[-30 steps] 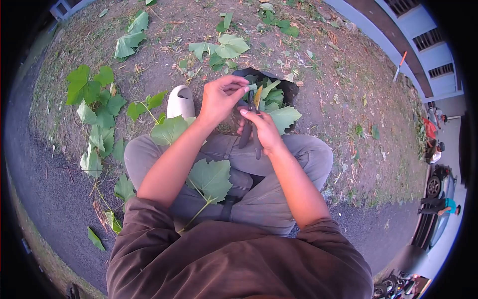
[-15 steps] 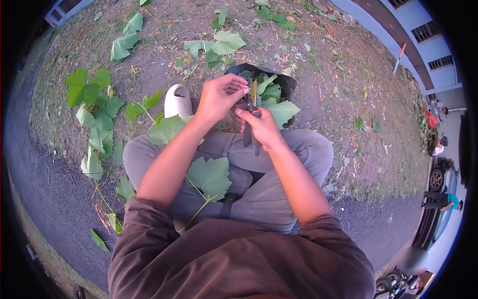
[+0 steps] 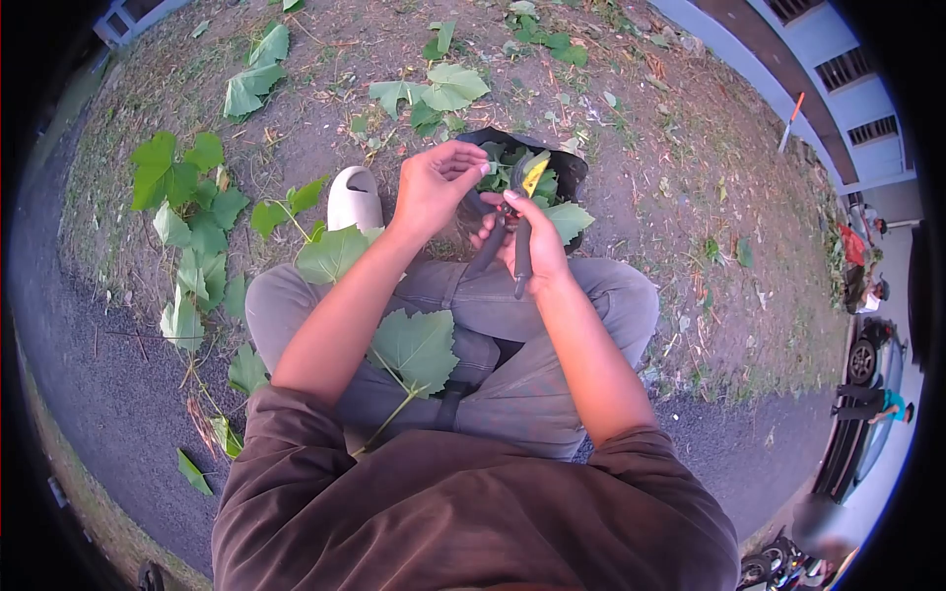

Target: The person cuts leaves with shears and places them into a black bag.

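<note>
And here are the pruning shears, up in front of the crossed legs, right at the near side of an open black bag. The yellow blade points away from the body, tipped a little to the right; the long axis runs from the lap outward, dark handles trailing back toward the knees, spread in a narrow V. The right hand has hold of them, fingers curled round the grip, thumb laid up near the pivot. Just beside the blade comes the left hand, half curled, thumb and fingertips drawn close together; whether anything is pinched there, I cannot tell.

Green leaves fill the bag's mouth, one broad one spilling over the near edge. Another leaf lies across the lap, and a pale slip-on shoe sits beside the left forearm. Underfoot it's bare earth with thin grass, giving way to grey paving. Leafy cuttings trail down the left side. Over to the right: a pale building, a dark car, and a person in a teal top beside it.
</note>
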Available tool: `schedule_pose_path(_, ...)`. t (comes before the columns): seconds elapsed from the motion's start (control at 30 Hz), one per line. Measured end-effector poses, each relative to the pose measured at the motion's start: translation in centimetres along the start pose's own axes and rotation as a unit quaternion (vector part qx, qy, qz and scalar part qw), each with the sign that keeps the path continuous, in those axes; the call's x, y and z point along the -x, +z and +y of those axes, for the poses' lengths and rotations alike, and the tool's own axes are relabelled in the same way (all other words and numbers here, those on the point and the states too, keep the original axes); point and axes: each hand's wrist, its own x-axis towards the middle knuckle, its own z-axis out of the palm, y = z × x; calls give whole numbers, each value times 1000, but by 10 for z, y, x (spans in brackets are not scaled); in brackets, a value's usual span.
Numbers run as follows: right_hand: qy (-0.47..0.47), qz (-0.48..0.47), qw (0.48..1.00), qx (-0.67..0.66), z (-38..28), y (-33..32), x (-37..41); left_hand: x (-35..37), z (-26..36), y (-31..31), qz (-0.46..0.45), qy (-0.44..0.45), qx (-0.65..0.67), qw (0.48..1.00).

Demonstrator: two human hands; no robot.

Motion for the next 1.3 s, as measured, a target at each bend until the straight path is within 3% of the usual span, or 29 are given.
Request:
schedule_pose_path(0.07, -3, -48, 996, -80, -4, -2, 0, -2, 4, -5, 3, -2, -31, 1000)
schedule_pose_path(0.13, 4, -74, 990, -123, -11, -1, 4, 0, 9, -10, -125, 57, -194, 971)
schedule_pose_path(0.17, 12, -95, 982, -163, -14, -2, 6, 1, 9, -12, -125, 57, -201, 970)
schedule_pose_path(0.23, 15, -118, 974, -191, -19, -5, 7, -1, 3, -17, -96, 203, -256, 940)
schedule_pose_path(0.37, -23, -98, 978, -182, -22, 0, 14, 13, 49, -36, -87, 171, -304, 933)
schedule_pose_path(0.4, -36, -93, 985, -141, -17, -8, 6, 26, 68, -37, -91, 96, -322, 937)
schedule_pose_path(0.57, -35, -106, 989, -97, -15, -23, 4, 143, 116, -25, -91, 90, -367, 921)
schedule_pose_path(0.63, -13, -73, 989, -129, -17, -18, 16, 199, 126, -23, -175, 104, -474, 856)
schedule_pose_path(0.77, 3, -53, 996, -76, -13, -14, 32, 291, 143, -19, -191, 12, -553, 810)
schedule_pose_path(0.83, -39, -49, 995, -82, -15, -3, 56, 317, 132, -22, -171, 89, -603, 774)
schedule_pose_path(0.87, -58, -65, 993, -79, -22, 2, 69, 323, 130, -24, -167, 92, -593, 782)
schedule_pose_path(1.03, -142, -148, 970, -129, -49, -17, 87, 300, 162, -32, -110, 112, -638, 754)
schedule_pose_path(1.1, -149, -112, 961, -204, -60, -36, 79, 287, 179, -37, -157, 42, -644, 748)
schedule_pose_path(1.17, -163, -42, 949, -267, -72, -45, 76, 267, 202, -38, -207, 43, -632, 746)
schedule_pose_path(1.23, -187, -20, 936, -298, -79, -50, 76, 243, 214, -37, -292, -75, -520, 800)
schedule_pose_path(1.3, -203, -22, 929, -308, -85, -53, 81, 208, 212, -32, -334, -36, -518, 787)
